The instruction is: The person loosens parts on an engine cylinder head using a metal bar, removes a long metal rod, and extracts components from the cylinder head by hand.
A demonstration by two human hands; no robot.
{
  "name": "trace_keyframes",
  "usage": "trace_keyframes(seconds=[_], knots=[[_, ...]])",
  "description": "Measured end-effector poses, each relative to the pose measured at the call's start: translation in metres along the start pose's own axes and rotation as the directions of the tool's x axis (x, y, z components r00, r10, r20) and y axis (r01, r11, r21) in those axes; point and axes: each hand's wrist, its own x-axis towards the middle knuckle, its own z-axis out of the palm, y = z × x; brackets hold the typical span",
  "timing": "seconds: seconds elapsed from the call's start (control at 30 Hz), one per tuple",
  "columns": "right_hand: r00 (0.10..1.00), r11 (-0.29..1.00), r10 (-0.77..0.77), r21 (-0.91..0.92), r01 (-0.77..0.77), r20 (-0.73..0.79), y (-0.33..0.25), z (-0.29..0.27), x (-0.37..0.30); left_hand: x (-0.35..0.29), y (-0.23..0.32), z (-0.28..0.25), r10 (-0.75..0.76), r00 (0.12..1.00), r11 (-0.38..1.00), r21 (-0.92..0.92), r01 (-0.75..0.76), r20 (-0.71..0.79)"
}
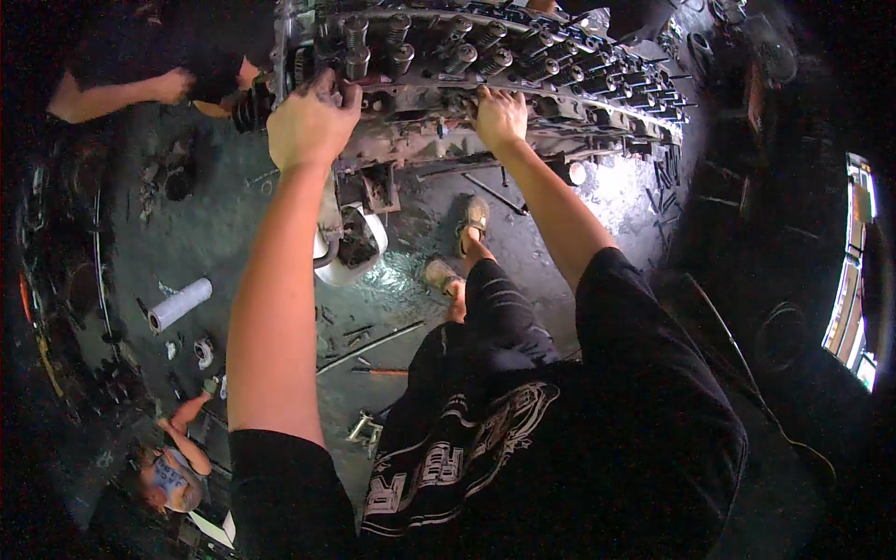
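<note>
A large engine (pixel 439 145) with its cylinder head (pixel 560 93) on top stretches across the upper part of the head view. Rows of valve springs (pixel 497 62) stand along the head. At the left end of its near edge, my left hand (pixel 311 126) is closed, its fingers curled and smudged dark; what they hold, if anything, is hidden. Farther right, my right hand (pixel 502 114) rests with bent fingers hooked over the near edge of the cylinder head. The fingertips there are partly hidden by the metal.
Another person's forearm (pixel 126 96) reaches toward the engine's left end. A second person (pixel 173 476) is low at the left. On the floor are a white cut container (pixel 371 245), a plastic-wrap roll (pixel 180 305), long rods (pixel 369 347) and scattered metal parts (pixel 366 431).
</note>
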Motion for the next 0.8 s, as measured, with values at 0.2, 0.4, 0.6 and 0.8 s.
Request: trace_keyframes(seconds=[0.2,0.4,0.6,0.8], knots=[[0.998,0.982,-0.056,0.184,0.048,0.037,-0.013,-0.022,-0.014,-0.004,-0.009,0.005,-0.004,0.999,1.000,0.030,0.005,-0.031],[0.992,0.996,0.022,0.080,-0.032,0.124,-0.009,-0.028,-0.008,-0.002,-0.005,0.005,-0.003,1.000,0.999,0.045,0.004,-0.012],[0.996,0.998,0.049,0.036,-0.052,0.070,-0.012,-0.012,-0.008,-0.002,-0.005,0.006,0.027,0.998,0.999,-0.024,-0.028,-0.048],[0.995,0.989,-0.052,0.140,0.040,0.086,-0.010,-0.017,-0.017,0.000,-0.002,-0.005,-0.059,0.993,0.998,0.001,0.059,0.103]])
